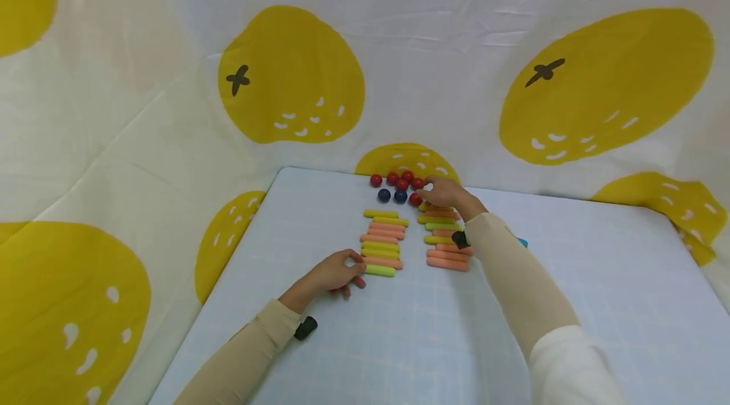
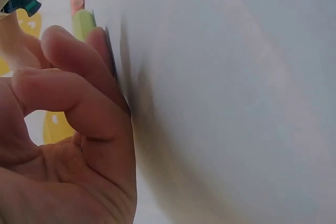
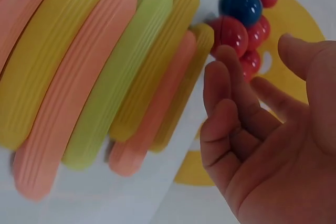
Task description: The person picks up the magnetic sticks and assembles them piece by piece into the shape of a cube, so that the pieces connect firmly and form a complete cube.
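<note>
Two columns of ridged sticks lie on the table, including a light green stick [image 1: 379,270] nearest the front on the left and a pink stick [image 1: 447,263] on the right. My left hand [image 1: 340,270] is beside the left ends of the front sticks, fingers loosely bent; in the left wrist view the hand [image 2: 79,114] shows nothing held, with the green stick [image 2: 84,23] beyond its fingertips. My right hand [image 1: 445,192] is over the back of the right column beside a red ball [image 1: 418,183]. In the right wrist view its fingers [image 3: 226,114] are relaxed and hold nothing.
Several red balls [image 1: 376,180] and two dark blue balls [image 1: 384,196] sit near the back edge of the white table [image 1: 570,303]. A blue object [image 1: 522,243] is partly hidden behind the right sleeve. Cloth with yellow fruit prints [image 1: 445,107] hangs behind and at the left.
</note>
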`<control>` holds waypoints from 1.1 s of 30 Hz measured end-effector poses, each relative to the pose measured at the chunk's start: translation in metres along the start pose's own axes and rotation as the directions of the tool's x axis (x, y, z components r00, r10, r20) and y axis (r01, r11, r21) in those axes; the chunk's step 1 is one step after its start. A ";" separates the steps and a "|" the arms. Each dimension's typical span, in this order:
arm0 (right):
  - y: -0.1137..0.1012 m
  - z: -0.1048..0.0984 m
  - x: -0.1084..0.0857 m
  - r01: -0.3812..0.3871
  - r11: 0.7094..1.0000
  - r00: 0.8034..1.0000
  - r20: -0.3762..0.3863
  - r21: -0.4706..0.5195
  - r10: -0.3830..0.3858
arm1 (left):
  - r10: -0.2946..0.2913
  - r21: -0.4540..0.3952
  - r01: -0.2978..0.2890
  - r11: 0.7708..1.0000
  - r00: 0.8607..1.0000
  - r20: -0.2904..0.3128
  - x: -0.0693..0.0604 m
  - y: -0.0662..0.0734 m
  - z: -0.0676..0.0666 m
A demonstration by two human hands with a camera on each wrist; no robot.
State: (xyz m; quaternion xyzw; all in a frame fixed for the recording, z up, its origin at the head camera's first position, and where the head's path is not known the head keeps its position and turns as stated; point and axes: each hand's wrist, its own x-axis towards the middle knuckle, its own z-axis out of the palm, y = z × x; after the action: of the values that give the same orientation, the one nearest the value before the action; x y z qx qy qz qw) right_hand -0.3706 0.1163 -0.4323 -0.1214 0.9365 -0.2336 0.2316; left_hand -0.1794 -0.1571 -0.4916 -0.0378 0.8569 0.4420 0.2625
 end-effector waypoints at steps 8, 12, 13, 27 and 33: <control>-0.008 0.020 0.007 -0.032 0.998 0.999 -0.040 -0.050 0.030 | 0.021 -0.038 -0.020 0.999 0.999 0.026 0.000 -0.004 0.011; -0.008 0.030 0.008 -0.002 0.992 0.997 -0.076 -0.123 -0.007 | 0.002 -0.043 -0.001 0.999 1.000 0.024 -0.001 -0.002 0.017; -0.009 0.032 0.007 0.001 0.991 0.997 -0.081 -0.130 -0.012 | -0.004 -0.039 0.005 0.999 1.000 0.021 -0.001 -0.002 0.019; -0.018 0.030 -0.001 0.048 0.996 0.995 -0.086 -0.078 -0.055 | 0.011 -0.071 -0.010 0.997 1.000 0.012 -0.006 -0.006 0.017; -0.019 0.009 -0.021 0.124 0.988 0.991 -0.055 0.089 -0.120 | 0.074 -0.194 -0.070 0.979 0.997 0.014 -0.010 -0.006 0.008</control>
State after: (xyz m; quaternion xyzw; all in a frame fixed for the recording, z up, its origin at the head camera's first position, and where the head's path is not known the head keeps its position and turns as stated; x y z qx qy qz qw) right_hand -0.3461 0.1036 -0.4224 -0.1618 0.9209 -0.2933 0.1991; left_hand -0.1659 -0.1562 -0.4946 -0.0276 0.8080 0.5326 0.2504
